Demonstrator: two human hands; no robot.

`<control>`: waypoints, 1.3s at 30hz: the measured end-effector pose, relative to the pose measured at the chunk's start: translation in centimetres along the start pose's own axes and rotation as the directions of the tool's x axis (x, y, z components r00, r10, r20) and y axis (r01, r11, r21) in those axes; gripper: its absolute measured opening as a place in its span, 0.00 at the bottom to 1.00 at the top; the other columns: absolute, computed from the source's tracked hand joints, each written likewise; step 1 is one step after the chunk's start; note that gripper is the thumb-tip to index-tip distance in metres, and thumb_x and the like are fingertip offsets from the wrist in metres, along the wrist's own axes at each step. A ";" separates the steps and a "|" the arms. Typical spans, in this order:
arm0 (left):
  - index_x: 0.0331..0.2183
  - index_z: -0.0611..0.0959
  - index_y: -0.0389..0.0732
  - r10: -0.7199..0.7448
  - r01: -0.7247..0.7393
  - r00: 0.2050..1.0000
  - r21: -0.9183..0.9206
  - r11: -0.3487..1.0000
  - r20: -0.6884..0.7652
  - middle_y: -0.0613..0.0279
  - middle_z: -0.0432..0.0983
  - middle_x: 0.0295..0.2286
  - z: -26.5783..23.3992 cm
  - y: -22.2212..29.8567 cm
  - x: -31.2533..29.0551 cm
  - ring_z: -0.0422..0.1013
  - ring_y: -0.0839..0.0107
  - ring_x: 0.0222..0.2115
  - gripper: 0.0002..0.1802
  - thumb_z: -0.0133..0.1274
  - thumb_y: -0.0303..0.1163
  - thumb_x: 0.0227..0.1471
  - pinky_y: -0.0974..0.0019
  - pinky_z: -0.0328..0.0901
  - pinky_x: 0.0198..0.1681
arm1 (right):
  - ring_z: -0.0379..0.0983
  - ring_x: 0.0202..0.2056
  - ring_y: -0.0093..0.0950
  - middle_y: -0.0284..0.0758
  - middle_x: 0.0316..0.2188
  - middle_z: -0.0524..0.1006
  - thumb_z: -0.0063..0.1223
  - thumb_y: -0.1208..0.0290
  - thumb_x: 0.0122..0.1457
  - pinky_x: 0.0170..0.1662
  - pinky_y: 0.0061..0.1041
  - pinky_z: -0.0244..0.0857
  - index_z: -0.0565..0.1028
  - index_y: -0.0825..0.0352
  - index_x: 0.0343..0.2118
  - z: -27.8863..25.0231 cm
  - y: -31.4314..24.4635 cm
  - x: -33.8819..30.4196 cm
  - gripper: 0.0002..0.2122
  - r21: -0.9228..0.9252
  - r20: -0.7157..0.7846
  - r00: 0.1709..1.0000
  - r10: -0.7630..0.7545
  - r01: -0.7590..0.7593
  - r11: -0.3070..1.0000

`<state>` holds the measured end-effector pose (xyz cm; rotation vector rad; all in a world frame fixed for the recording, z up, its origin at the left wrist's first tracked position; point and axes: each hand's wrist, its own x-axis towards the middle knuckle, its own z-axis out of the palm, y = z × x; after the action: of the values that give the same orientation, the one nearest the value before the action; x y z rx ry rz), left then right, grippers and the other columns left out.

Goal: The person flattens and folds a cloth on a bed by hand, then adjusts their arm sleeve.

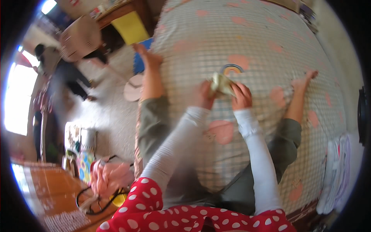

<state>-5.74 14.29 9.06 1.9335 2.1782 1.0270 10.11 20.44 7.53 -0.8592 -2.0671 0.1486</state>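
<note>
A small pale green, crumpled cloth [222,84] is stretched between my two hands, above the bed. My left hand [205,96], smeared a little by motion, grips its left end. At the right end, the bent fingers of my right hand [242,96] are closed on the cloth. Whether it is a garment or a plain piece of fabric I cannot tell. Beneath lies a checked bedsheet [255,42] printed with pink shapes and a rainbow. My legs are spread on either side of my hands.
A person [69,71] stands on the floor at the left, near a bright window. A pinkish chair [81,36], a yellow panel [130,28] and a round stool [133,88] are beside the bed. Pink fabric [110,178] lies at lower left; folded cloths [336,174] are stacked at right.
</note>
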 end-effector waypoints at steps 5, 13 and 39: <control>0.41 0.71 0.48 0.153 -0.128 0.978 0.167 0.978 -0.142 0.56 0.66 0.41 3.4 -2.7 9.9 0.62 0.56 0.41 0.24 0.50 0.44 0.38 0.59 0.57 0.44 | 0.60 0.45 0.36 0.38 0.45 0.64 0.50 0.74 0.42 0.48 0.31 0.54 0.66 0.63 0.43 1.5 5.5 8.6 0.20 -0.234 0.072 0.997 0.031 -0.014 0.972; 0.50 0.60 0.59 -0.373 0.299 0.916 0.369 0.880 0.147 0.64 0.44 0.54 8.7 -8.0 15.8 0.40 0.61 0.55 0.37 0.44 0.60 0.37 0.43 0.38 0.53 | 0.47 0.55 0.31 0.33 0.54 0.54 0.42 0.51 0.47 0.55 0.32 0.43 0.58 0.52 0.50 8.8 12.3 12.0 0.25 -0.449 0.291 0.792 0.537 -0.382 0.807; 0.50 0.60 0.56 -0.382 0.160 0.849 0.510 0.845 0.366 0.63 0.44 0.54 3.1 0.4 -14.7 0.42 0.59 0.54 0.31 0.39 0.54 0.43 0.38 0.38 0.50 | 0.43 0.56 0.38 0.41 0.54 0.50 0.45 0.58 0.46 0.55 0.43 0.37 0.54 0.66 0.52 -2.0 -6.9 -15.8 0.30 -0.451 0.406 0.832 0.378 -0.177 0.875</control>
<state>-0.81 2.44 1.34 1.6791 2.4403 -0.0222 14.08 5.01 0.77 -1.5147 -2.4687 0.1126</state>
